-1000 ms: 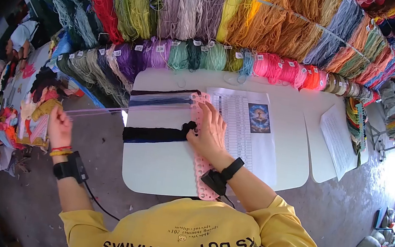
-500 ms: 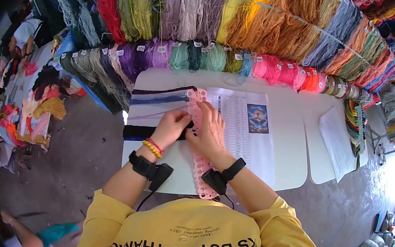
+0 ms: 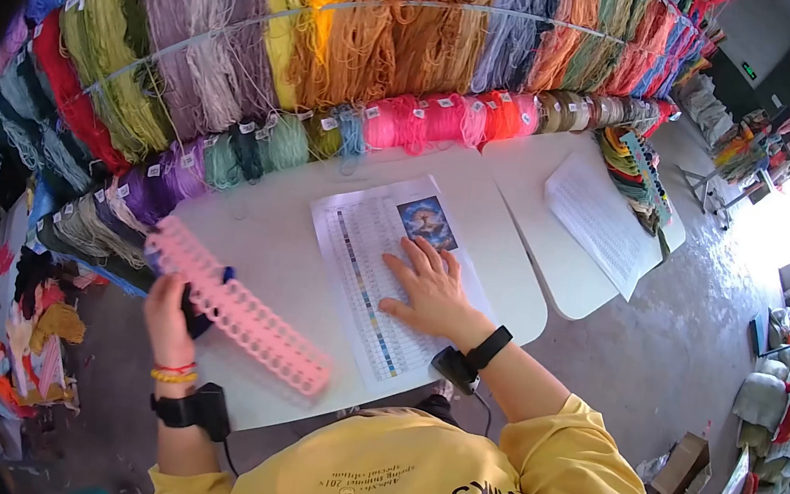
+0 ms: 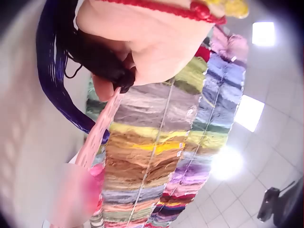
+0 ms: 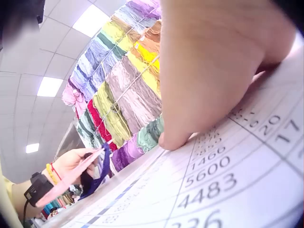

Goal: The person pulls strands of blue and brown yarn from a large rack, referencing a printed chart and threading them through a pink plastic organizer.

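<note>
My left hand (image 3: 167, 321) grips a long pink perforated strip (image 3: 254, 318) near its far end, raised and slanted over the left side of the table. Black thread (image 4: 97, 57) is bunched under the fingers at the strip's edge in the left wrist view. A dark blue hank (image 4: 47, 61) loops down beside it. On the printed chart (image 3: 341, 270) my right hand (image 3: 433, 298) lies with its fingers spread, just below a small blue picture (image 3: 427, 221). Rows of numbers (image 5: 209, 190) show close to that hand in the right wrist view.
Coloured thread hanks (image 3: 365, 31) hang along the back of the white table (image 3: 244, 388), with labelled bundles (image 3: 402, 122) below them. A second sheet (image 3: 596, 215) and a strip of threads (image 3: 633, 169) lie on the right. Heaped yarn (image 3: 55, 331) stands at far left.
My left hand came from the far left to the strip, then lifted it off the table and swung it left. My right hand moved from the strip onto the chart. The head view turned right.
</note>
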A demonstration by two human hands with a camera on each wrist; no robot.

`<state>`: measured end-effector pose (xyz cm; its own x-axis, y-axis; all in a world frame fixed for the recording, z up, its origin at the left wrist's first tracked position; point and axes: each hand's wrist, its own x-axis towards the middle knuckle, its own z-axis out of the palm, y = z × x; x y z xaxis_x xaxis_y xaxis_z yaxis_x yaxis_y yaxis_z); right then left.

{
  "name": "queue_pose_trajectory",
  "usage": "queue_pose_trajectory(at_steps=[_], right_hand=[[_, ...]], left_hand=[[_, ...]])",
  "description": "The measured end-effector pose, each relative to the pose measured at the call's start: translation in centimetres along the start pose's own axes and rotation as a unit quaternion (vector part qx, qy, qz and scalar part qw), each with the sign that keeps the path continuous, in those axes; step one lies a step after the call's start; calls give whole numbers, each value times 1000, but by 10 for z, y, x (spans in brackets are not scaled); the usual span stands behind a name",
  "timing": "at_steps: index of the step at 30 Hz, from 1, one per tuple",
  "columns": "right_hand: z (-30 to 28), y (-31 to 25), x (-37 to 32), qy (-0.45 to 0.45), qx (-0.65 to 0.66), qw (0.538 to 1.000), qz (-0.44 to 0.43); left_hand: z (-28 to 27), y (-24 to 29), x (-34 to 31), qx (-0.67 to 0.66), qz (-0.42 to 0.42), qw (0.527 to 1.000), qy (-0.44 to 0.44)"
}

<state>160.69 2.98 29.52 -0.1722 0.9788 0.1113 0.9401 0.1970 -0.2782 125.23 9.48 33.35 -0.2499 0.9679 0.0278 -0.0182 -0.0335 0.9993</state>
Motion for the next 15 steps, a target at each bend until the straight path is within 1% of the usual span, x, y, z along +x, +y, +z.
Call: queue_pose_trajectory(at_steps=[1,3,5,6,7,10,11,13,15], right_hand=[[-2,8,-1,-4,3,1000,-1],[-9,24,-1,-15,11,1000,-13],[-16,41,-1,-33,18,999,-31],[-21,51,-2,-45,20,998,-45],[-26,61,-4,-55,20,997,-56],[-41,92,-7,-76,22,994,-81],[-44,100,-9,-82,22,992,-89],[-52,120,-14,-92,13,990,-102],[-58,136,-17,-93,10,989,-115]], left_hand=[[-9,14,-3,-33,-46,998,2],[-15,32,-12,-67,33,996,42],[-9,57,-32,-69,86,991,74],[-1,67,-44,-69,100,987,101],[2,72,-55,-70,106,988,90],[58,93,-96,-56,135,983,113],[73,90,-103,-29,158,982,102],[124,96,-124,-25,164,982,91],[161,89,-132,-79,114,987,82]])
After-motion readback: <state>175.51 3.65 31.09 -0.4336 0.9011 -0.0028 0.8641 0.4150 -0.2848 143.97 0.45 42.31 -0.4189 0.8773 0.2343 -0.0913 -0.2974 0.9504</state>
